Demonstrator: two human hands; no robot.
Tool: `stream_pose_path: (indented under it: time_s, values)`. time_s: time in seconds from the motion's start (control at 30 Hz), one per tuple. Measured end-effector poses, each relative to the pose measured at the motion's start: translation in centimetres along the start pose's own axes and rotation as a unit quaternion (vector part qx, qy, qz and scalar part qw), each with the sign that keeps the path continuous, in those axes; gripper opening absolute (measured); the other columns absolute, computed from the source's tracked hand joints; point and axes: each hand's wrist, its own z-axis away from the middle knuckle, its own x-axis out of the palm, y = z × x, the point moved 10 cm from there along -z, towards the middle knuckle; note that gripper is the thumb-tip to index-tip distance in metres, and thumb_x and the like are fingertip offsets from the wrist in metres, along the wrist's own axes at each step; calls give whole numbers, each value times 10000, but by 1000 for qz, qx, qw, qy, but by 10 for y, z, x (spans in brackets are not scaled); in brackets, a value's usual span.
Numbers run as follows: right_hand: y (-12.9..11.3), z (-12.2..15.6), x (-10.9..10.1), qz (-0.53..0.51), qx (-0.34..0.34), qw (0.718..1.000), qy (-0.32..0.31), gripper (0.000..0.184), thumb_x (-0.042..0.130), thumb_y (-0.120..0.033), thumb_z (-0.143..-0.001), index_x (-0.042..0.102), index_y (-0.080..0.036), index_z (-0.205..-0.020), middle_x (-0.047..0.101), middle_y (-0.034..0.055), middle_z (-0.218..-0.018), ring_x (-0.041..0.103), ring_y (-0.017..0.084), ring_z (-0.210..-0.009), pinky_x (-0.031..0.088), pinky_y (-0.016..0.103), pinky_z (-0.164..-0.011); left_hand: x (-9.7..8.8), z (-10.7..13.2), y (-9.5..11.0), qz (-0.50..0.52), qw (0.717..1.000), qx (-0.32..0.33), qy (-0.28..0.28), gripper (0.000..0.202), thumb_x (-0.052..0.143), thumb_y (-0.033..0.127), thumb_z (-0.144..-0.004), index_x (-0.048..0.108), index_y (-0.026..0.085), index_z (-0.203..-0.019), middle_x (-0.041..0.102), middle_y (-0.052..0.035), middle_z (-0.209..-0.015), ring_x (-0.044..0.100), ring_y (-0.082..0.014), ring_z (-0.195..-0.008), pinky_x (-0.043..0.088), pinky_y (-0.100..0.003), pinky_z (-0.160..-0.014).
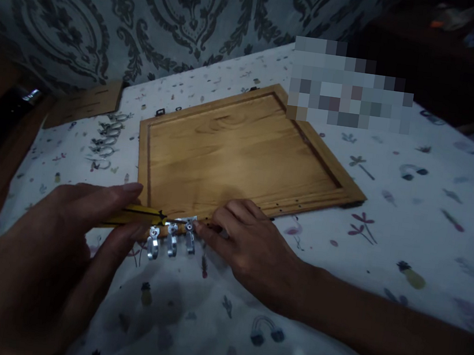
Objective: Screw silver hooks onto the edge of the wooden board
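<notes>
A yellow-handled screwdriver (129,216) lies between the thumb and fingers of my left hand (47,257), its thin shaft pointing right. The tip reaches a silver metal hook (190,234), the rightmost of three along the near edge of a wooden panel (232,148). Two more hooks sit to its left, a middle hook (172,237) and a left hook (153,242). My right hand (249,246) rests at the panel's edge, its curled fingertips pressed against the rightmost hook. A screw under the tip is too small to make out.
Several loose silver hooks (106,143) lie in a row left of the panel. Behind them is a brown cardboard piece (85,102). A printed white cloth (385,249) covers the table, with patterned wallpaper (189,8) behind. Blurred blocks hide the far right part.
</notes>
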Motion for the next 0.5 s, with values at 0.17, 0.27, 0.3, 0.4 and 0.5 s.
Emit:
stream_pose_path:
  time_s: [0.17,0.27,0.3,0.4,0.5]
  values:
    - [0,0,-2,-3,-2,1000,9,142,512,-80,-918,642,-113,-962,575,77,-848,413,202,-800,343,347,-728,1,0,0,-16,998,-53,-6,268,589,377,-890,645,292,-1138,711,12,-959,621,-164,-717,324,-312,-526]
    - [0,-1,-1,-2,-4,1000,8,138,520,-76,-911,639,-106,-975,571,77,-848,412,203,-804,339,347,-732,1,0,0,-12,998,-54,-2,272,610,370,-877,649,290,-1133,713,17,-952,610,-145,-668,319,-315,-528]
    - [0,-1,-1,-1,-3,1000,8,139,515,-77,-914,638,-108,-974,570,76,-847,411,203,-803,340,347,-732,0,0,-1,-9,999,-51,2,271,619,374,-871,654,295,-1128,713,21,-946,607,-141,-658,328,-315,-536]
    - [0,-1,-1,0,-3,1000,10,145,502,-79,-923,636,-109,-967,570,75,-842,409,204,-797,344,346,-728,0,1,-1,0,1000,-26,16,284,634,387,-863,651,310,-1136,727,41,-948,633,-138,-693,365,-311,-563]
    - [-1,0,-1,-1,-4,1000,7,144,503,-81,-921,636,-107,-970,574,79,-845,409,205,-795,349,345,-721,0,2,-1,5,1000,-11,22,304,666,357,-851,638,306,-1150,737,68,-983,675,-119,-774,406,-290,-589]
